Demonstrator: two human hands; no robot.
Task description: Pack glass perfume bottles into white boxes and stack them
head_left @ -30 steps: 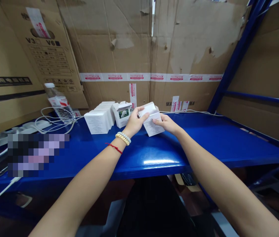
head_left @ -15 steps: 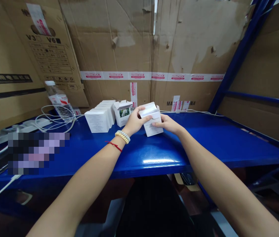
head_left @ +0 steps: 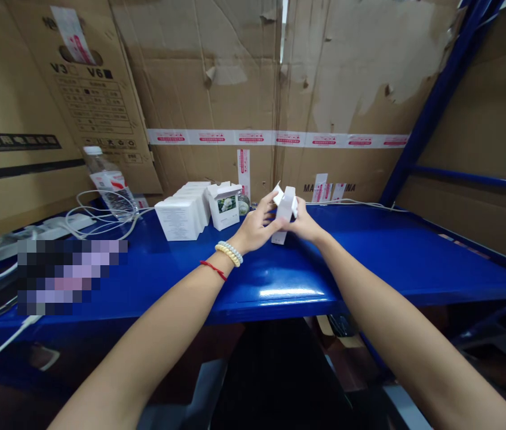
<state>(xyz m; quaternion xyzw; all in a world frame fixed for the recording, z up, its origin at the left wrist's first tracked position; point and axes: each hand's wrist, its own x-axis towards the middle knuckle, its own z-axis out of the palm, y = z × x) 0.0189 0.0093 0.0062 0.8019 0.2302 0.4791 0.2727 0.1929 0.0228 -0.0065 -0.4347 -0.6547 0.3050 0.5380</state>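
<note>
Between my hands, just above the blue shelf, a small white cardboard box [head_left: 285, 205] is turned narrow side toward me, its top flaps standing up. My right hand [head_left: 307, 223] grips it from the right, thumb on the near side and fingers hidden behind. My left hand [head_left: 258, 228] holds it from the left; the thumb presses the narrow side and the fingers reach up by the flap. Left of my hands stands a white box with a flower picture [head_left: 226, 210], its top partly raised. A small round jar or tin [head_left: 244, 206] sits behind it.
A row of white boxes [head_left: 180, 220] stands on the blue shelf [head_left: 369, 257]. Further left are a plastic bottle [head_left: 112, 185], looped white cables [head_left: 83, 206], a power strip [head_left: 67, 225] and a blurred-out object [head_left: 73, 275]. Cardboard [head_left: 217, 95] walls the back; a blue post [head_left: 436, 107] rises at right.
The box in my hands has turned from its broad printed face to a narrow side, and its flaps spread outward. My left hand has shifted right and lower, uncovering the round jar or tin.
</note>
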